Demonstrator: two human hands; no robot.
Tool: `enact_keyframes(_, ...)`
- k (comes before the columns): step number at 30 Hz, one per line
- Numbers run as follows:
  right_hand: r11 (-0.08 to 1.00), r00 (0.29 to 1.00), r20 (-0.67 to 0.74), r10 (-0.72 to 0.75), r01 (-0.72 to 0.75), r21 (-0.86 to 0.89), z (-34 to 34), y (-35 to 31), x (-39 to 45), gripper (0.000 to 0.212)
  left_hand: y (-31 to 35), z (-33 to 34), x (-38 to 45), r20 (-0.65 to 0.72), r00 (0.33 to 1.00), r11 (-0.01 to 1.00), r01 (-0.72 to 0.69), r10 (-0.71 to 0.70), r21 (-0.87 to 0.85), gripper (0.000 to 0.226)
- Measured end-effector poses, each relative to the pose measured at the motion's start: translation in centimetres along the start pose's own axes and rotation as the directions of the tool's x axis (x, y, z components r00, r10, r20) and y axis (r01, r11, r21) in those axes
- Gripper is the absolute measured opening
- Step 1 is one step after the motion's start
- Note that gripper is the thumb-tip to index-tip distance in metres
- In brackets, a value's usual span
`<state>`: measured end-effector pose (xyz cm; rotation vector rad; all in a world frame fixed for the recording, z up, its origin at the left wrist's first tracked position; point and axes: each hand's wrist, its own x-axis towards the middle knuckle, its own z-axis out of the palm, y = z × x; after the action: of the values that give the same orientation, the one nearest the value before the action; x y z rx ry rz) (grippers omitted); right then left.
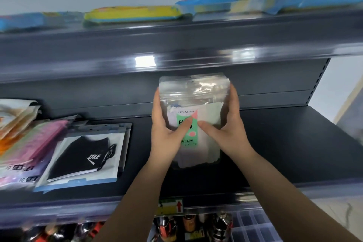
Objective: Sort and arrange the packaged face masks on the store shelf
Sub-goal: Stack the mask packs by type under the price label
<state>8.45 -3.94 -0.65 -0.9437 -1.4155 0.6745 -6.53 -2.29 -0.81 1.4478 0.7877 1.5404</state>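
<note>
A clear face mask pack [196, 94] with a green and pink label stands upright over the middle of the dark shelf [284, 143]. My left hand [167, 124] grips its left edge, thumb across the label. My right hand [225, 124] grips the right edge, thumb on the front. A flat pack showing a black mask [84, 155] lies on the shelf to the left. Further left lies a pile of pink and purple mask packs [29, 147], with orange and white packs [13, 118] above them.
The upper shelf [176, 41] overhangs close above the held pack and carries blue and yellow packets [133, 13]. A price tag strip with a yellow label [170, 205] runs along the front edge. Bottles [186, 224] and a clear bin [253, 226] sit below.
</note>
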Motion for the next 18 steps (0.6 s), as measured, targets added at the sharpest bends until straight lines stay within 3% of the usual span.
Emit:
enact_keyframes(6,0.998,0.999,-0.041,-0.034,0.036,0.049,-0.3,-1.4,1.0,0.108,1.3,-1.0,0.8,-0.115,0.99,0.989,-0.072,0.087,0.126,0.085)
enact_keyframes(13,0.981,0.984,-0.086,-0.154,0.142,-0.132,0.2,-1.7,2.5,0.083,1.0,-0.6,1.4,-0.12,0.982,0.955,-0.105,0.143,0.277,0.08)
enact_keyframes(18,0.995,0.994,-0.063,-0.091,0.087,-0.055,0.0,-1.1,2.0,0.105,0.1,-1.1,1.2,-0.063,0.992,0.965,-0.086,0.105,0.248,0.083)
